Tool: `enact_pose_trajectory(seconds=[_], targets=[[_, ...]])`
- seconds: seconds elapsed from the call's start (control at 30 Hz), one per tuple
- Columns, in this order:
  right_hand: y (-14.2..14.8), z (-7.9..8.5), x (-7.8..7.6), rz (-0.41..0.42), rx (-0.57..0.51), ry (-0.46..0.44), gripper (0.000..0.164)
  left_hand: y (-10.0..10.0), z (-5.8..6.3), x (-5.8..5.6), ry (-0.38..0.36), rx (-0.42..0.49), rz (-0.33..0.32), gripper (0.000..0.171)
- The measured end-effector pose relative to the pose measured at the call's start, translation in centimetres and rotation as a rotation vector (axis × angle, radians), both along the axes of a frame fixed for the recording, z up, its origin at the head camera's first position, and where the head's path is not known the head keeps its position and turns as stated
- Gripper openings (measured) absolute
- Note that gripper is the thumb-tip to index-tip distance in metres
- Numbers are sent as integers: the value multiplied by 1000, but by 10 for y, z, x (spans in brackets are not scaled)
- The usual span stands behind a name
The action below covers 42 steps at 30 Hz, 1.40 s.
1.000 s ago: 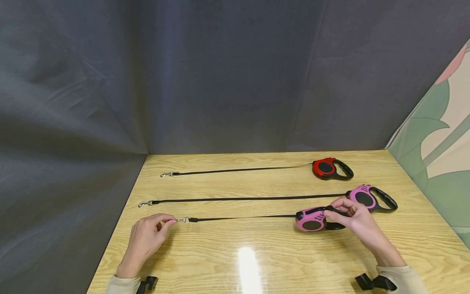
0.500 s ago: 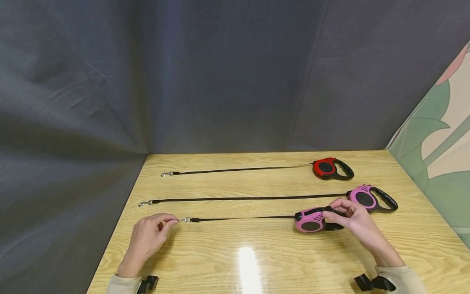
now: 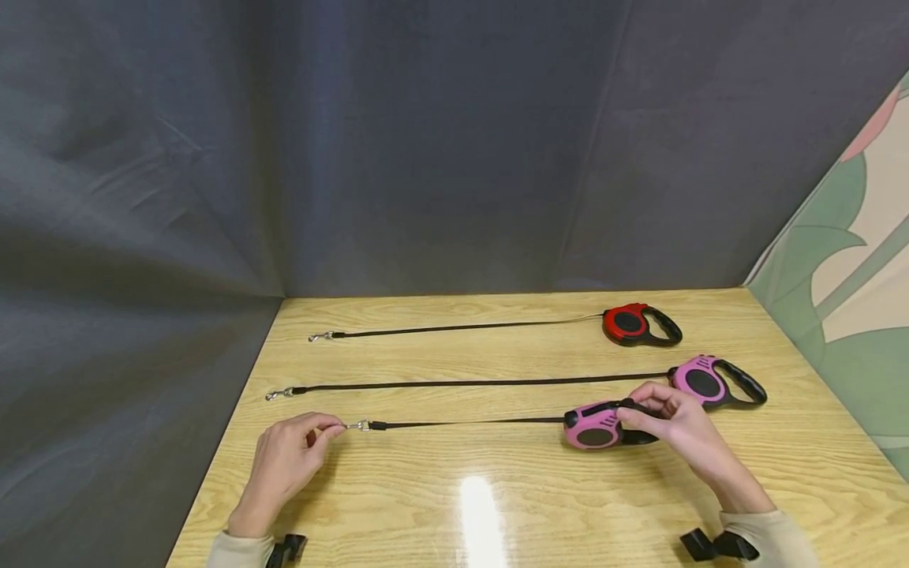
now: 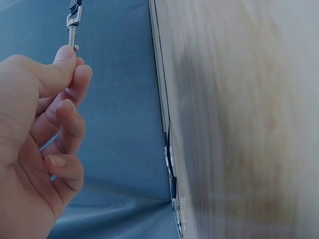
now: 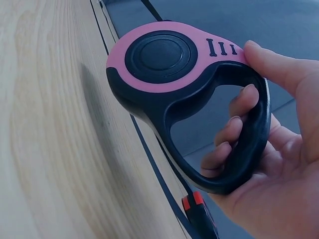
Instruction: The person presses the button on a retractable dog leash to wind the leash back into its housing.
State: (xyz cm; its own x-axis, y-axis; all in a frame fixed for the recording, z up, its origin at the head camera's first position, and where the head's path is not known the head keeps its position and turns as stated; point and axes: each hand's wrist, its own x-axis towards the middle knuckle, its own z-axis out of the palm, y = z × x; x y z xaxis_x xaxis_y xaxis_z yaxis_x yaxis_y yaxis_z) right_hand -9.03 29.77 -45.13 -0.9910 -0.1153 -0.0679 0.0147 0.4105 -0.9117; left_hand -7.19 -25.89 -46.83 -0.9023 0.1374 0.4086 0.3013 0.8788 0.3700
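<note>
My right hand grips the black handle of a pink retractable dog leash. In the right wrist view, fingers pass through the handle loop and the thumb lies along its top, beside the pink case. At the left, my left hand pinches the end of this leash's metal snap hook between thumb and forefinger, the other fingers loosely bent. The black strap runs nearly straight between the two hands. In both wrist views, hook and case are held up off the wooden table.
Behind lies a second pink leash, its strap stretched left to a snap hook. Farther back is a red leash, laid out the same way. A dark curtain borders the table's back and left.
My right hand has moved slightly left with the pink leash, and the strap between my hands is a little shorter. My left hand has barely shifted right, still pinching the hook.
</note>
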Motion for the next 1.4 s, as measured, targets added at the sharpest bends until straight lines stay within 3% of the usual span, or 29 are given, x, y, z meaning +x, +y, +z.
enact_pose_trajectory(seconds=[1.03, 1.4], targets=[[-14, -2, -1, 43, -43, 13, 19, 9, 2, 2, -47, 31, -10, 7], [-20, -1, -1, 63, -53, 16, 20, 10, -3, 1, -22, 30, -30, 9]])
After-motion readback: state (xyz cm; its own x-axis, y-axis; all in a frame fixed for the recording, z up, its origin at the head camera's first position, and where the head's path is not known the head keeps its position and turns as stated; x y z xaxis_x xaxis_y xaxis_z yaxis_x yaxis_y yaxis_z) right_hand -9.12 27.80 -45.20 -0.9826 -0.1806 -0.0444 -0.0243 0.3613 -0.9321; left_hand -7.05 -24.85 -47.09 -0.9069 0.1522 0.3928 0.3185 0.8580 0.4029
